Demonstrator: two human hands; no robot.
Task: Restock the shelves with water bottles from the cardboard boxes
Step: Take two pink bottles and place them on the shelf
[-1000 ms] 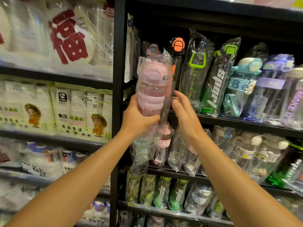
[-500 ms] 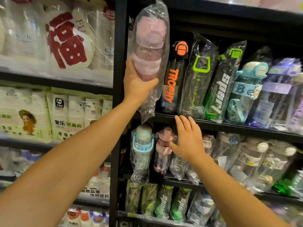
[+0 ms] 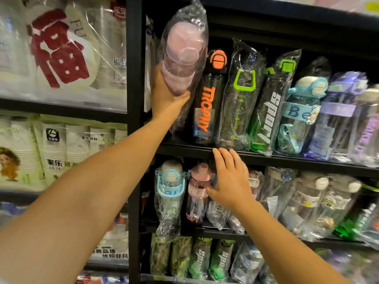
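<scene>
My left hand point(image 3: 167, 95) grips a pink water bottle point(image 3: 181, 58) wrapped in a clear plastic bag, held up at the left end of the upper shelf point(image 3: 287, 159), beside a black bottle with orange lettering point(image 3: 208, 103). My right hand point(image 3: 229, 179) is spread flat with fingers apart, fingertips at the front edge of that shelf and thumb against a small pink bottle point(image 3: 198, 189) on the shelf below. It holds nothing. No cardboard box is in view.
The black shelving holds rows of bagged bottles: green sport bottles point(image 3: 268, 111), a blue cartoon bottle point(image 3: 301, 111), purple ones point(image 3: 340, 113). A black upright post point(image 3: 134, 140) divides it from shelves of paper cups point(image 3: 61, 144) on the left.
My left hand lifted the pink bottle from chest height up to the upper shelf's left end. My right hand let go of it and dropped to the shelf edge.
</scene>
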